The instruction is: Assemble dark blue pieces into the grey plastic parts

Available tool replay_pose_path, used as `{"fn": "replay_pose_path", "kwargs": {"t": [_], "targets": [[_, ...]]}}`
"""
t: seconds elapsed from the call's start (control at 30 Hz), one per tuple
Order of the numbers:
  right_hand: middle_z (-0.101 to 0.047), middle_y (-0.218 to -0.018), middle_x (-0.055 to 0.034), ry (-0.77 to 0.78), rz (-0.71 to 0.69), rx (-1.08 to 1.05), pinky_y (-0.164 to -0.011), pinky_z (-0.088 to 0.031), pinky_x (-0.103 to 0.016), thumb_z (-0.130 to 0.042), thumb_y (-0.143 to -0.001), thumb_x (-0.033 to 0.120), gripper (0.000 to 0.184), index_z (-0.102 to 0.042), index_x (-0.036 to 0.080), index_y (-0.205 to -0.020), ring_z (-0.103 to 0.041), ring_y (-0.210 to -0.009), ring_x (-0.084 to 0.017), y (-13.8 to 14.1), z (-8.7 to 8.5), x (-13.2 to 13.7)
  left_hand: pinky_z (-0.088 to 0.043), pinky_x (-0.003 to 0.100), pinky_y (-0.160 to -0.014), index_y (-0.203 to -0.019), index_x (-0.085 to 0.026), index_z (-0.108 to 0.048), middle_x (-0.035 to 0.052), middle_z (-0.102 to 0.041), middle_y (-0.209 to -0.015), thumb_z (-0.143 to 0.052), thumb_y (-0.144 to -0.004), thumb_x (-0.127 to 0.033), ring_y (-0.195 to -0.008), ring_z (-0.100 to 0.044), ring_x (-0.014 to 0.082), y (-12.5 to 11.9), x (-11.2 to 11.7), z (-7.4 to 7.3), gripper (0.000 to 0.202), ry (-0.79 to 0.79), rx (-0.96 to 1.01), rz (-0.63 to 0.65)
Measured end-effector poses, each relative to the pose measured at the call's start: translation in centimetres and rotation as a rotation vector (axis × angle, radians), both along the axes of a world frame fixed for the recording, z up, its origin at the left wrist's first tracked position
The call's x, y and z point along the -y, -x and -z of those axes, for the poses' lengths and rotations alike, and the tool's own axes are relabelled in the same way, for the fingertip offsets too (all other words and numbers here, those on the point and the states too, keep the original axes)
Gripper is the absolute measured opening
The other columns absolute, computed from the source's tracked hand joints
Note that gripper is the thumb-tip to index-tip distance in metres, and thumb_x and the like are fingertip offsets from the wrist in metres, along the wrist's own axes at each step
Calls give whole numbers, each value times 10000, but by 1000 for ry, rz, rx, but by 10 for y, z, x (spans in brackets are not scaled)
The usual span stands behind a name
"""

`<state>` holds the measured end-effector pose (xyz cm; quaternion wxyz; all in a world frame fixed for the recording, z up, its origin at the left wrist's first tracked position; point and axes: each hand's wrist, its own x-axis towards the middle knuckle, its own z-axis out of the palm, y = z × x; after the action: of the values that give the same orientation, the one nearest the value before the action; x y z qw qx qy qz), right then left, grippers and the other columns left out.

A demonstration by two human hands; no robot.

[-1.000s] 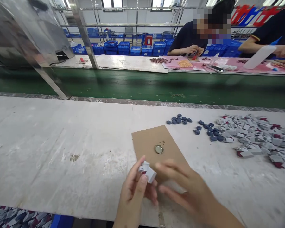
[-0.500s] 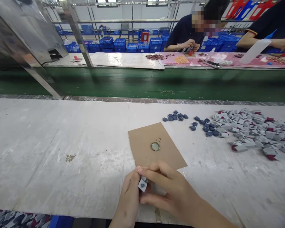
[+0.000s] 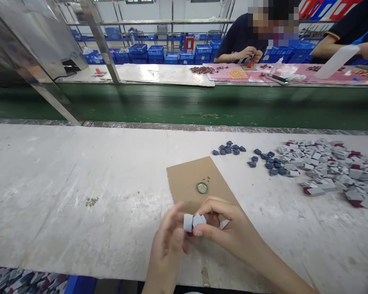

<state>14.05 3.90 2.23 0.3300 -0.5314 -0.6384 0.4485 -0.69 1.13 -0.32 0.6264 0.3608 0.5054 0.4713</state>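
Observation:
Between the thumb and fingers of my right hand [image 3: 223, 222] is a small light-grey plastic piece [image 3: 198, 220] with angled faces and a bit of dark red on its underside. My left hand [image 3: 168, 237] is just left of it, slightly blurred, its fingers curved and apart with nothing visibly gripped. Whether its fingertips touch the piece I cannot tell. Under and beyond my hands lies a brown cardboard sheet [image 3: 184, 177], bearing a bottle cap [image 3: 203, 188] turned hollow side up and a few tiny crumbs.
Small dark-blue pieces [image 3: 228, 148] lie behind the cardboard, and a heap of grey and dark-red pieces [image 3: 334, 163] covers the right. A blue bin [image 3: 79, 284] of similar pieces stands lower left. Past a green conveyor belt [image 3: 159, 102], two co-workers sit at a pink-covered bench.
My left hand has loosened from the grey piece and moved slightly left. The piece, in my right hand, has been raised and turned so its side shows. The view has shifted a little.

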Motion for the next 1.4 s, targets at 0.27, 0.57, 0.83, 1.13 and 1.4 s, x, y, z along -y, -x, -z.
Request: {"fn": "replay_pose_path", "kwargs": {"t": [0.27,0.57,0.83,1.13,1.4], "targets": [[-353,-538,65,163,106,-136,-436,-283,-206,-601,-770,446,380,-358,204,-607,-337,-493,-78,12,2,3,-501,271,-593,-771,-282,-737,22,-699,-737,-717,-678,-134,-622,-610,179,-14,5,-10,176,-402,-478,-299],[-528,-679,16,102,-6,-138,-523,-448,-239,-558,-823,345,270,-594,211,-1054,-512,-593,-115,4,2,1,-501,195,-516,-803,-156,-740,80,-720,-770,-703,-711,-362,-724,-646,189,-3,-3,-4,228,212,183,-67],[-590,-800,-36,17,-32,-133,-590,-507,-254,-500,-869,287,201,-649,210,-982,-581,-726,-143,5,6,1,-509,200,-613,-815,-188,-742,60,-740,-777,-775,-629,-275,-781,-677,192,-7,-3,-14,207,225,219,-83],[-656,-887,-48,-103,-14,-8,-697,-531,-305,-454,-899,353,294,-614,252,-1124,-618,-826,-171,-12,5,1,-506,168,-578,-706,-187,-745,15,-716,-632,-772,-624,-318,-614,-658,140,-9,-4,-11,157,157,109,-139],[-613,-1045,-153,-508,314,872,-670,-491,-396,-455,-882,315,321,-606,152,-1113,-544,-953,-295,-114,20,-82,-525,184,-577,-595,-210,-731,6,-699,-560,-824,-475,-466,-565,-645,160,3,-2,7,298,115,-83,-288]]}}
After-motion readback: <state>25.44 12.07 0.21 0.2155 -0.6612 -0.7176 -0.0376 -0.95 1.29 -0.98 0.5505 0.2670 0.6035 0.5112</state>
